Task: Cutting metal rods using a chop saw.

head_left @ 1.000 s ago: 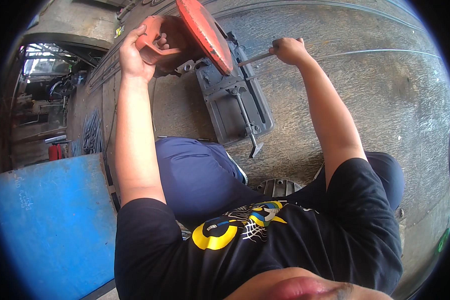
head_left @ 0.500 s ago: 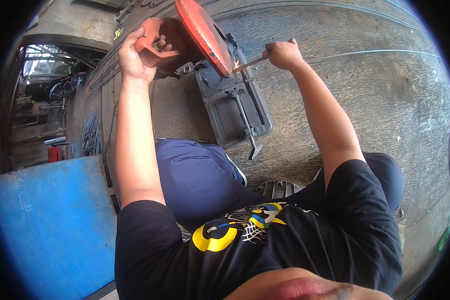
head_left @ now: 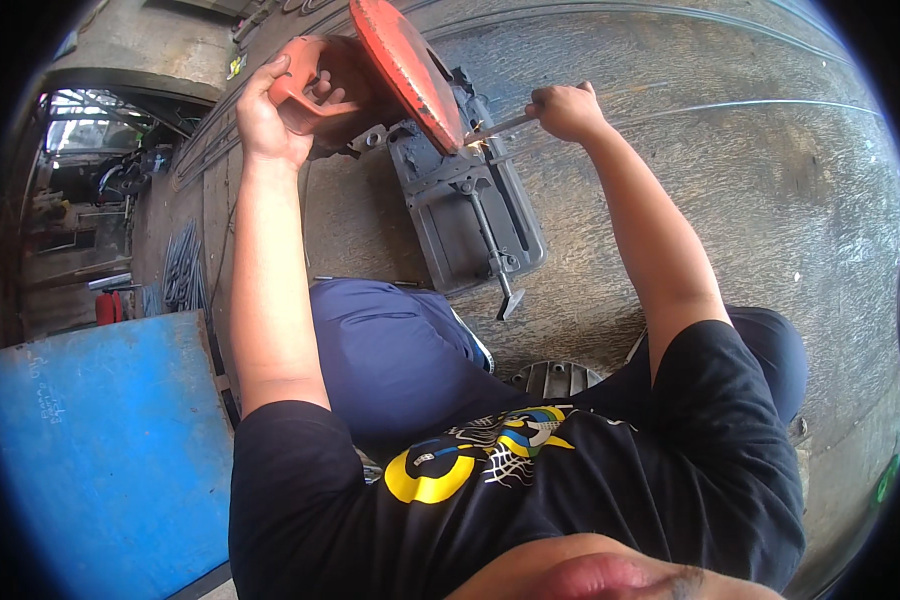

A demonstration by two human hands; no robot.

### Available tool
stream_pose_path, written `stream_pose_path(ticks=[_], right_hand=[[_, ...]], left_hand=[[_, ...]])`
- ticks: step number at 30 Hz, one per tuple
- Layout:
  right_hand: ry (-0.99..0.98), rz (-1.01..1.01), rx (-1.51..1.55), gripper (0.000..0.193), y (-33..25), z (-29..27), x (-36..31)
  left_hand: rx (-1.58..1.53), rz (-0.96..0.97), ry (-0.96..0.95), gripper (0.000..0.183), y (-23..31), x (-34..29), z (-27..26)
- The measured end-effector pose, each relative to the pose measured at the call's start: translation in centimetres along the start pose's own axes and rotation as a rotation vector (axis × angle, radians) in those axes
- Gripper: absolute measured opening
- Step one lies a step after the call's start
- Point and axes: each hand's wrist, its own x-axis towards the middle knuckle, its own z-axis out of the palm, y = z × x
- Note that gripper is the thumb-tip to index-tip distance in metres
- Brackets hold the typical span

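Left hand is gripping the orange loop handle of the chop saw, thumb lying along its outer side, fingers curling through the opening; they are clamping on the handle. Right hand is holding a short metal rod, fingers wrapping its right end, knuckles facing up, clamping on it. Rod is sticking out leftward from those fingers, most of its visible length running between them and the saw; the part inside the fist is hidden. Long axis is running roughly crosswise, sloping slightly down to the left, free end pointing at the low tip of the orange blade guard. Small sparks are showing right by that end; exact contact with the blade is too small to tell. Guard is sitting between the two hands, its long axis slanting from upper left to lower right, narrow tip pointing down over the grey saw base. Base is resting on the floor, its long side tilting the same general way; the vise screw is lying along it, its crank end pointing toward the person. Long thin bars are stretching across the floor beyond the right hand. Blue panel is standing at lower left.
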Motion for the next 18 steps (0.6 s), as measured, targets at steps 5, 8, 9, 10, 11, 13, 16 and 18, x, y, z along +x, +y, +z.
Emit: stream_pose_path(ticks=[5, 8, 9, 10, 11, 13, 16, 18], right_hand=[[-0.021, 0.012, 0.014, 0.027, -0.03, 0.10, -0.05], [-0.024, 0.023, 0.024, 0.028, 0.00, 0.26, -0.18], [-0.028, 0.027, 0.025, 0.028, 0.01, 0.33, -0.24], [-0.033, 0.025, 0.024, 0.028, 0.03, 0.38, -0.28], [-0.031, 0.023, 0.023, 0.029, 0.05, 0.42, -0.30], [-0.029, 0.021, 0.020, 0.029, 0.09, 0.47, -0.31], [-0.042, 0.017, 0.010, 0.029, 0.13, 0.49, -0.31], [-0.040, 0.013, 0.000, 0.029, 0.11, 0.51, -0.34]], left_hand=[[0.018, 0.010, 0.018, 0.053, -0.04, 0.02, -0.04], [0.012, -0.005, 0.032, 0.044, -0.01, -0.09, 0.03], [0.012, -0.018, 0.041, 0.044, 0.01, -0.09, 0.06], [0.012, -0.021, 0.041, 0.045, 0.04, -0.08, 0.07], [0.011, -0.016, 0.042, 0.046, 0.07, -0.07, 0.08], [0.005, -0.023, 0.035, 0.046, 0.10, -0.02, 0.11], [0.002, -0.018, 0.031, 0.046, 0.07, -0.03, 0.10], [0.003, -0.013, 0.033, 0.045, 0.02, -0.04, 0.08]])
